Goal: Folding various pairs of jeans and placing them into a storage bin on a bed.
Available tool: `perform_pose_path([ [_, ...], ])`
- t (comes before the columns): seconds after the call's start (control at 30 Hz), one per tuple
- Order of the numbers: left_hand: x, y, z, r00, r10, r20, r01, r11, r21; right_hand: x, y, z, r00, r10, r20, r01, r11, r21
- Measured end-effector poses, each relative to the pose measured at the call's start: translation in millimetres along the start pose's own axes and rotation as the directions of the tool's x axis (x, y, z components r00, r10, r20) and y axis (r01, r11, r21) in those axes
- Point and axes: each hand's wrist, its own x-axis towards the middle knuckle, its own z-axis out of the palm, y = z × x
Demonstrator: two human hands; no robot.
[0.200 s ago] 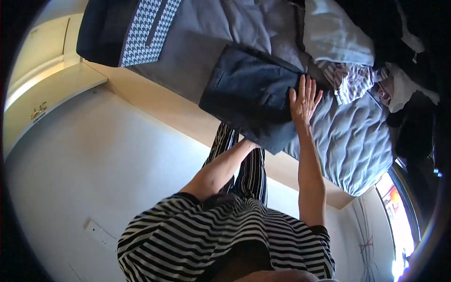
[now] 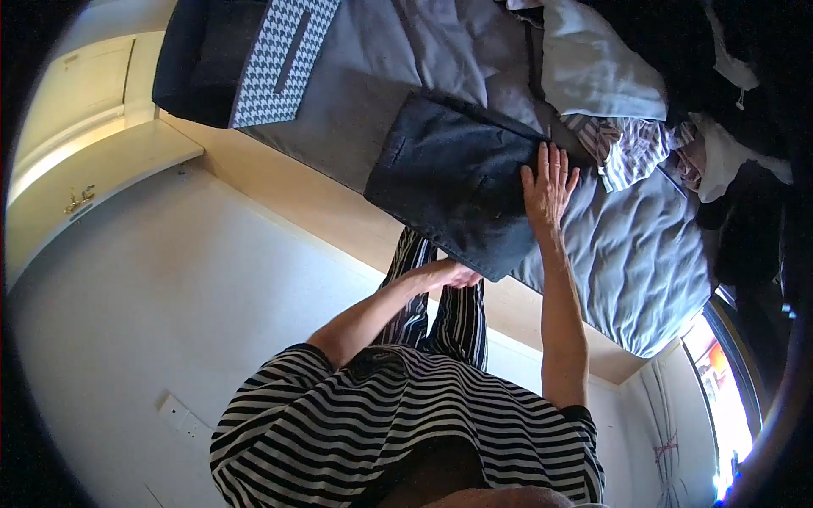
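Note:
A dark folded garment [image 2: 453, 182] with a pocket slit lies on the grey bed cover, its near corner hanging over the bed's edge. My right hand [image 2: 550, 182] rests flat on the garment's right side, fingers stretched out and spread. At the near hanging edge is my left hand [image 2: 453, 273], its fingers curled against the hem and partly hidden by the cloth. Whether more layers are folded inside the garment cannot be seen.
A houndstooth-patterned piece [image 2: 284, 63] lies on a dark bulky item at the far left. Beyond my right hand are a pale cloth [image 2: 601, 63] and a striped cloth [image 2: 631, 152]. A quilted grey cover [image 2: 635, 254] spreads at the right. A curtain [image 2: 665, 423] hangs by the window.
My left hand has shifted slightly toward me along the garment's near edge, and more of it now shows. My right hand stays on the garment. The whole view has moved slightly.

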Motion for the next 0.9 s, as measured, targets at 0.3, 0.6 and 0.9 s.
perform_pose_path([
  [0.3, -49.2, 181.2, 27.6, 0.522, 0.581, 0.625, 0.066, -0.757, 0.650, -11.5, -35.7, -31.1, 1.000, -0.002, 0.006, 0.001, 0.991, 0.136],
  [0.6, 1.5, 252.4, -10.9, 0.432, 0.642, 0.633, 0.211, -0.755, 0.622, -3.7, 2.5, 10.0, 0.998, -0.029, 0.047, 0.029, 1.000, 0.003],
  [0.9, -40.4, 218.7, -13.8, 0.378, 0.661, 0.648, 0.154, -0.735, 0.660, -53.0, -67.9, -38.3, 0.981, -0.162, 0.105, 0.149, 0.981, 0.124],
])
